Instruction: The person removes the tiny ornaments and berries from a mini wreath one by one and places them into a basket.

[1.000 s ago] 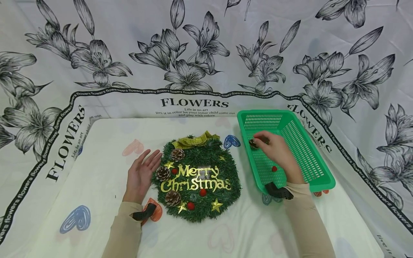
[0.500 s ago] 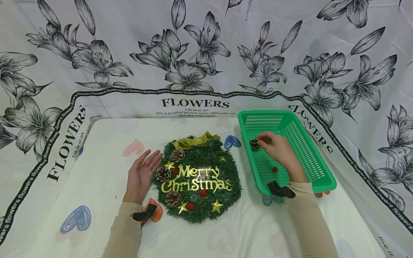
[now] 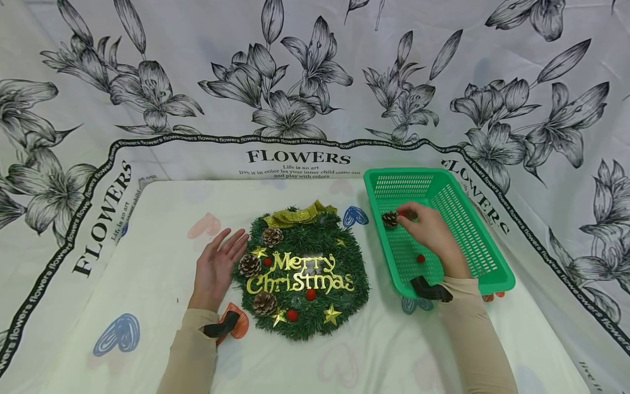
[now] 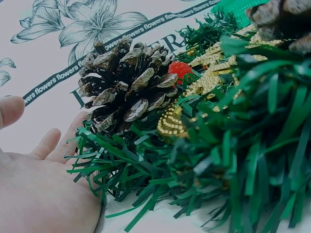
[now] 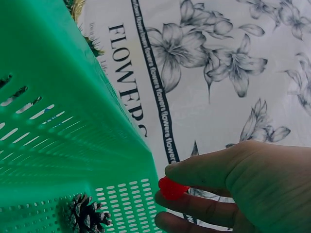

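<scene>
Over the green plastic basket (image 3: 400, 284), my right hand (image 3: 433, 235) pinches a small red berry ornament (image 5: 173, 188) between thumb and fingertips. A pine cone (image 3: 390, 219) and another red berry (image 3: 420, 258) lie in the basket below. My left hand (image 3: 215, 268) is palm up with fingers extended, right at the left edge of a green tinsel wreath (image 3: 344, 317). The wreath bears gold "Merry Christmas" lettering (image 3: 300, 273), gold stars (image 3: 331, 314), pine cones (image 4: 126, 85), red berries (image 3: 292, 315) and a gold ribbon bow (image 3: 300, 215) at its top.
The white tablecloth (image 3: 152, 235) has printed hearts. Behind and to the sides hangs white flower-print fabric (image 3: 211, 33) with a dark lettered band. Basket walls rise around the right hand, and the basket stands right of the wreath.
My right hand has shifted slightly right, away from the pine cone in the basket, and the red berry in its fingers shows more clearly. The left hand and wreath stay put.
</scene>
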Demonstrator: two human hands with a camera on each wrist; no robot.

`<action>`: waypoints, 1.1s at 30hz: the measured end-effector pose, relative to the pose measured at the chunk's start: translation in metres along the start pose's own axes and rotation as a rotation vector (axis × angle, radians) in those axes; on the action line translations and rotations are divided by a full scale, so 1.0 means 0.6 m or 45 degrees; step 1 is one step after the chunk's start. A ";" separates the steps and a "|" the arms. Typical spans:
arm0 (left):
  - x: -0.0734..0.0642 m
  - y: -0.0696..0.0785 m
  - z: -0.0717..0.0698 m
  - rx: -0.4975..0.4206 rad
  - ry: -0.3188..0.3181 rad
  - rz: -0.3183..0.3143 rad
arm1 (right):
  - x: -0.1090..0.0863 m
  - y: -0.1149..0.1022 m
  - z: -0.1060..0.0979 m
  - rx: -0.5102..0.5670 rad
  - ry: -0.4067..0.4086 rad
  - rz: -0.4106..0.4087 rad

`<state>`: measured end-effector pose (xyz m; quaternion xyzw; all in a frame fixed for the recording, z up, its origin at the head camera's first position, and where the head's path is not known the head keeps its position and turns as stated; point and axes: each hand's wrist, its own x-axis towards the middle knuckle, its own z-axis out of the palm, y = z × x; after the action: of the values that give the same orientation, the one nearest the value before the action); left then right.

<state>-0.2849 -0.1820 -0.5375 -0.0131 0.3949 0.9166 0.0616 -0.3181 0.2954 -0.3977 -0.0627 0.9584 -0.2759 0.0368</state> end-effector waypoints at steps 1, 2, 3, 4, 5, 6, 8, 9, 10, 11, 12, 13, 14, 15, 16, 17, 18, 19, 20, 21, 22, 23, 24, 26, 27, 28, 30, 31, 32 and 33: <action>0.000 0.000 0.000 -0.003 -0.001 0.000 | 0.000 0.000 0.000 0.000 0.001 0.000; 0.000 0.000 0.000 -0.005 -0.002 0.001 | 0.001 0.000 -0.001 0.000 0.003 0.000; 0.000 0.000 0.000 -0.009 -0.002 0.000 | 0.001 0.000 -0.001 0.002 0.002 0.001; 0.000 0.000 0.000 -0.013 -0.001 0.000 | 0.001 0.000 -0.001 0.003 0.003 0.004; 0.000 0.000 0.000 -0.015 0.000 -0.001 | 0.001 0.000 -0.002 0.007 0.005 0.006; 0.000 0.000 0.000 -0.016 0.001 -0.001 | 0.001 0.000 -0.002 0.009 0.005 0.008; 0.000 0.000 0.000 -0.017 0.003 -0.002 | 0.001 -0.002 -0.003 0.012 0.005 0.012; 0.000 0.000 0.000 -0.020 0.002 -0.002 | 0.001 -0.002 -0.004 0.014 0.004 0.015; 0.000 0.000 0.000 -0.016 0.002 -0.002 | 0.001 -0.003 -0.004 0.016 0.004 0.018; 0.000 0.000 0.000 -0.014 0.002 -0.001 | 0.001 -0.004 -0.005 0.020 0.004 0.020; 0.000 0.000 0.000 -0.013 0.001 -0.001 | 0.000 -0.005 -0.005 0.024 0.002 0.023; 0.000 0.000 0.000 -0.011 0.001 0.000 | -0.001 -0.006 -0.005 0.030 0.003 0.025; 0.000 0.000 0.000 -0.010 0.001 0.000 | -0.001 -0.007 -0.006 0.036 0.004 0.028; 0.000 0.000 0.000 -0.009 0.001 0.000 | -0.002 -0.008 -0.006 0.039 0.005 0.027; 0.000 -0.001 -0.001 -0.007 0.003 -0.001 | -0.002 -0.009 -0.007 0.048 0.008 0.025; 0.000 -0.001 -0.001 -0.006 0.004 -0.002 | -0.003 -0.009 -0.007 0.058 0.013 0.021; 0.000 -0.001 -0.001 -0.005 0.003 -0.001 | -0.004 -0.010 -0.007 0.069 0.017 0.015; 0.000 -0.001 -0.001 -0.004 0.002 -0.001 | -0.004 -0.011 -0.008 0.078 0.023 0.006; 0.001 -0.001 -0.001 -0.003 0.001 0.000 | -0.005 -0.012 -0.008 0.087 0.031 -0.005; 0.001 -0.001 -0.001 -0.002 -0.001 0.001 | -0.005 -0.013 -0.009 0.102 0.039 -0.020; 0.001 -0.001 -0.001 0.000 0.000 0.002 | -0.006 -0.015 -0.009 0.118 0.046 -0.031; 0.001 -0.001 -0.001 -0.001 0.000 0.002 | -0.007 -0.018 -0.010 0.128 0.053 -0.044; 0.001 -0.001 -0.002 0.000 0.002 0.004 | -0.007 -0.021 -0.010 0.138 0.061 -0.053; 0.001 -0.001 -0.002 0.000 0.008 0.009 | -0.009 -0.027 -0.012 0.157 0.076 -0.070; 0.001 -0.001 -0.002 -0.004 0.005 0.009 | -0.010 -0.031 -0.013 0.167 0.080 -0.077; 0.001 -0.001 -0.003 -0.003 0.006 0.010 | -0.011 -0.035 -0.013 0.172 0.085 -0.080; 0.001 -0.002 -0.003 -0.008 0.000 0.015 | -0.014 -0.044 -0.015 0.177 0.092 -0.089; 0.001 -0.002 -0.004 -0.012 -0.004 0.015 | -0.016 -0.049 -0.015 0.182 0.093 -0.099; 0.001 -0.002 -0.004 -0.011 -0.007 0.014 | -0.018 -0.054 -0.016 0.187 0.094 -0.107; 0.001 -0.002 -0.004 -0.012 -0.010 0.013 | -0.020 -0.060 -0.016 0.195 0.095 -0.114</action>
<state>-0.2853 -0.1830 -0.5399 -0.0076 0.3906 0.9187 0.0585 -0.3037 0.2720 -0.3701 -0.0922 0.9315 -0.3519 -0.0065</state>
